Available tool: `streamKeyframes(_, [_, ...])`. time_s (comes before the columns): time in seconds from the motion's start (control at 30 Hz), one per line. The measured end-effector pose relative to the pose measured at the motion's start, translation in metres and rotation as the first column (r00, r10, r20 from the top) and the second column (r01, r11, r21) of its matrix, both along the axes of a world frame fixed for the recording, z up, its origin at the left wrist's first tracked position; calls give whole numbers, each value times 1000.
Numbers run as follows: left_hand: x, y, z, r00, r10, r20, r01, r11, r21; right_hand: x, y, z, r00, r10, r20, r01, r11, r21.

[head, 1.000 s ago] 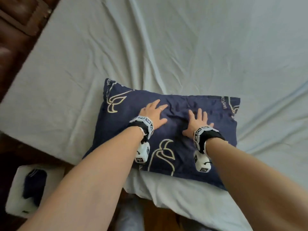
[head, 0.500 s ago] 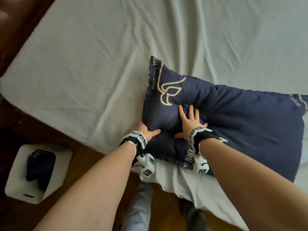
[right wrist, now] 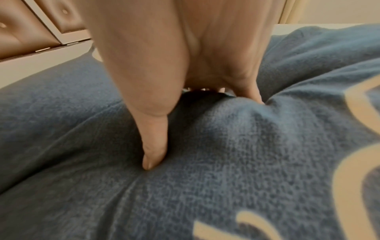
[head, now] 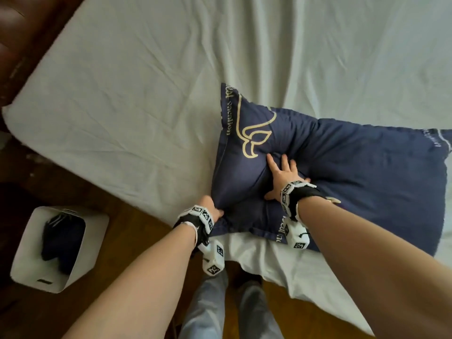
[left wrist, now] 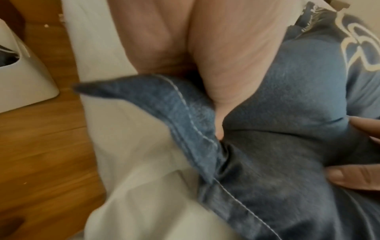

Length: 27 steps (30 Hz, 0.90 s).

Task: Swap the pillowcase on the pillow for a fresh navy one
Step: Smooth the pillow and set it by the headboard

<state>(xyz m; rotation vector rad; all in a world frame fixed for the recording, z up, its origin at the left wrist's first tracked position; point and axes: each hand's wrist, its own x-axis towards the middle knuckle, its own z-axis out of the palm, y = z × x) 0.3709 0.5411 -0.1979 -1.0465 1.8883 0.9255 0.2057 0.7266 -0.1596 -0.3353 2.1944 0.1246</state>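
Note:
A pillow in a navy pillowcase (head: 354,172) with a gold emblem lies on the bed near its front edge. My left hand (head: 212,211) grips the pillowcase (left wrist: 277,129) at its near left end, thumb on top; the other fingers are hidden behind a hemmed fold. My right hand (head: 283,174) rests flat on the pillow with fingers spread, pressing a dent into it. In the right wrist view the thumb (right wrist: 154,152) sinks into the navy fabric (right wrist: 226,178).
A pale wrinkled sheet (head: 146,94) covers the bed, and its edge hangs down in front. On the wooden floor (head: 137,231) at the left stands a white bin (head: 80,270) with dark navy cloth (head: 61,238) inside. A brown headboard (head: 22,33) sits at the upper left.
Both hands lay flat on the pillow a second ago. The pillow has turned and shifted right. My left hand slid to its near left end and took hold of the fabric.

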Motion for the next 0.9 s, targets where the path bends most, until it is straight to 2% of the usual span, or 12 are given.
streamKeyframes(0.1, [23,9,7,1000,-5,-8,5,999,-37,3,9,-1,999,15,32,-16,999,28])
streamKeyframes(0.2, [32,13,30,993,-96,75,101,992,-75,16,16,-4,999,19,-39,-17,999,28])
streamKeyframes(0.3, [6,3,54,982,-181,57,180,983,34,7,18,7,1000,-1,12,1,1000,-16])
streamKeyframes(0.37, [-25,-9,58,994,-66,-83,73,994,81,-14,10,28,998,-63,24,65,995,-71])
streamKeyframes(0.47, [-92,-21,71,949,136,-285,-111,989,102,-50,-17,60,932,-307,-194,255,933,-252])
streamKeyframes(0.5, [-116,-23,77,931,177,-320,-139,981,137,-60,-27,63,916,-346,-201,279,912,-302])
streamKeyframes(0.57, [-163,-29,80,910,255,-325,-211,963,166,-68,-43,59,945,-316,-88,279,916,-288])
streamKeyframes(0.63, [-200,-35,69,925,281,-257,-240,954,180,-64,-49,45,966,-257,29,257,945,-200])
streamKeyframes(0.77, [-229,-46,33,947,305,-102,-271,927,259,-46,-48,20,965,-257,48,261,937,-233])
streamKeyframes(0.83, [-237,-48,19,922,381,-72,-339,882,328,-48,-47,15,960,-272,66,280,933,-225])
streamKeyframes(0.9, [-245,-50,6,915,397,-69,-352,870,344,-51,-49,12,953,-290,84,301,932,-203])
